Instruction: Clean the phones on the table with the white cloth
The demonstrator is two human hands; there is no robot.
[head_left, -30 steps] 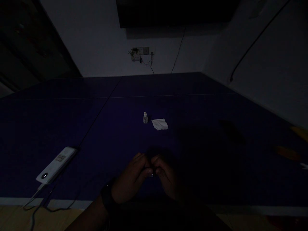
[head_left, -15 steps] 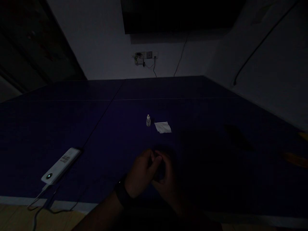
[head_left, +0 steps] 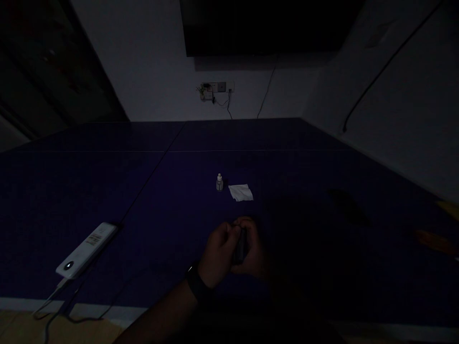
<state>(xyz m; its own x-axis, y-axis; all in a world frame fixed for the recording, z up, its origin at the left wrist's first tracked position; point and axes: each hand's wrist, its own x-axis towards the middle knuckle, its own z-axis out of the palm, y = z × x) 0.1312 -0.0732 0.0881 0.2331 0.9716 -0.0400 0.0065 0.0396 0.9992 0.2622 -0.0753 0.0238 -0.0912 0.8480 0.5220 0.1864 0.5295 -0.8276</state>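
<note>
In the dim light a small dark, boxy object (head_left: pixel 240 248) sits between my two hands; its kind cannot be made out. My right hand (head_left: pixel 254 248) wraps around it from the right side. My left hand (head_left: pixel 219 248), with a dark band on the wrist, is closed at its upper left, thumb and fingers pressed together on it. Beyond the hands stands a small clear dropper bottle (head_left: pixel 219 183) with a white cap, upright on the dark blue surface (head_left: pixel 172 200). Just right of the bottle lies a white folded cloth or tissue (head_left: pixel 241 192).
A white power bank (head_left: pixel 87 249) with a lit round display and a plugged cable (head_left: pixel 61 285) lies at left. A dark flat item (head_left: pixel 347 205) and an orange item (head_left: pixel 435 241) are at right. Wall sockets (head_left: pixel 218 87) and a dark screen (head_left: pixel 268 26) are at the back.
The dark object between my hands now shows more plainly. My right hand has turned and risen slightly around it, and my left hand has shifted a little right. The view has shifted slightly.
</note>
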